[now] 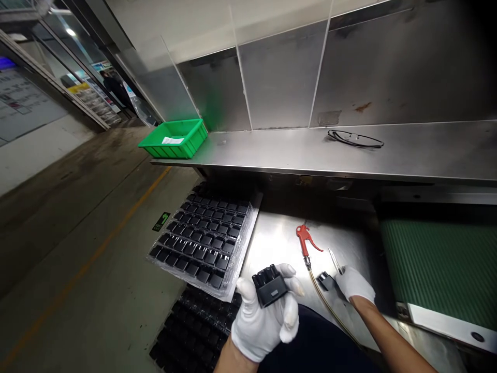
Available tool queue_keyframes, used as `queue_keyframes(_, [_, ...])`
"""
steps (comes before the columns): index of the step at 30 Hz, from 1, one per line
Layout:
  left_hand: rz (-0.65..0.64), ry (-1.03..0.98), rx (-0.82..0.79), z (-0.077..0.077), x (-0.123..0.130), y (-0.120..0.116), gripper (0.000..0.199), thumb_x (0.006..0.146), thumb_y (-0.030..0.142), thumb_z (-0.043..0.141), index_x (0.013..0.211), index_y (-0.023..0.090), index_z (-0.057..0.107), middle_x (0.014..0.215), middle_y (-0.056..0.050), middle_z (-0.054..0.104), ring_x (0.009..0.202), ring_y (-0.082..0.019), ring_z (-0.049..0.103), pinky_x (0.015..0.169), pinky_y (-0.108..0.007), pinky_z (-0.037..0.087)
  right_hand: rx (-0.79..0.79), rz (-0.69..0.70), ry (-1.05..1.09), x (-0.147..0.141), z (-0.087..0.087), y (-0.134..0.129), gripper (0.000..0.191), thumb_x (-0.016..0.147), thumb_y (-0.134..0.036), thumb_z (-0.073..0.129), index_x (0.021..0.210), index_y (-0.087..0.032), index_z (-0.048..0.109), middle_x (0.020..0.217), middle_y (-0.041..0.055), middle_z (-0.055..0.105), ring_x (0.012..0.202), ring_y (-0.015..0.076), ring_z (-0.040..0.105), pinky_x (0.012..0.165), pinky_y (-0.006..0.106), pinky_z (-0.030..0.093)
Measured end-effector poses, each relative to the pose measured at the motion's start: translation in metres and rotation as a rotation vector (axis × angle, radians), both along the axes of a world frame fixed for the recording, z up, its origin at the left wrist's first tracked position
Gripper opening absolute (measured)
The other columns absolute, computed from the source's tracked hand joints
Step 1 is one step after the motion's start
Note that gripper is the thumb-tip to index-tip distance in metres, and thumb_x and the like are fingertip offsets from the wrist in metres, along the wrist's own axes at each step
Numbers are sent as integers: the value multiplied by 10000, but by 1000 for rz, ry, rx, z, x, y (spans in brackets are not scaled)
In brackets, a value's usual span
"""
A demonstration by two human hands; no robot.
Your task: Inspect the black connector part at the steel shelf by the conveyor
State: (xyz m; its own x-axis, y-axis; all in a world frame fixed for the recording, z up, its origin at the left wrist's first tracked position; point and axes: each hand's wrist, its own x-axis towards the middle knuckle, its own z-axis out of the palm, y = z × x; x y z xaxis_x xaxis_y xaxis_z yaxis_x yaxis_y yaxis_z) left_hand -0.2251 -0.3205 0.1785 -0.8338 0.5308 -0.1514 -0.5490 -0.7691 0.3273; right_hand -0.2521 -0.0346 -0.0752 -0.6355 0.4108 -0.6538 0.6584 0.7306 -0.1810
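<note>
My gloved left hand (264, 321) grips a black connector (269, 285) above a plastic tray (202, 241) of them. My gloved right hand (355, 285) sits just beside a small black part (326, 281) and a thin metal tool (334, 260), near a red air gun (305, 241).

A hard white glare pools on the brushed-steel tabletop (279, 243) around my white-gloved fingers (289, 326), lit from above, while the grey concrete floor (77, 248) on my left falls dim. The long stainless-steel shelf (388, 153) carries a softer sheen, and beneath it lies a deep black shadow. A small round ceiling lamp (70, 32) glows far off behind glass. The wide lens bends everything toward the edges, yet nothing looks blurred.
</note>
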Motion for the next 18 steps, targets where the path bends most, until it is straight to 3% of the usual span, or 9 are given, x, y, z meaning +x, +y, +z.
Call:
queue_keyframes(3, [6,-48,49,3,-2,0,765,731,769,730,1157,133,731,973,-83,771,501,-65,585,380,-144,420,0,9,-6,1,3,-1,241,1082,-384,572,1151,-162,638,1000,51,634,843,175,610,839,355,565])
queue_keyframes(11, [66,-221,91,15,-5,0,465,868,579,746,1048,150,731,1003,-75,756,689,-125,697,546,-187,505,1,46,-26,3,-4,3,276,1085,-400,577,1191,-151,628,965,41,632,828,176,622,835,359,574])
queue_keyframes(18, [24,-356,187,23,-8,-3,640,930,731,521,1085,134,691,1173,-105,745,855,-194,742,676,-248,567,23,32,-44,3,-2,3,284,1093,-407,565,1180,-146,638,994,53,641,894,193,634,888,385,571])
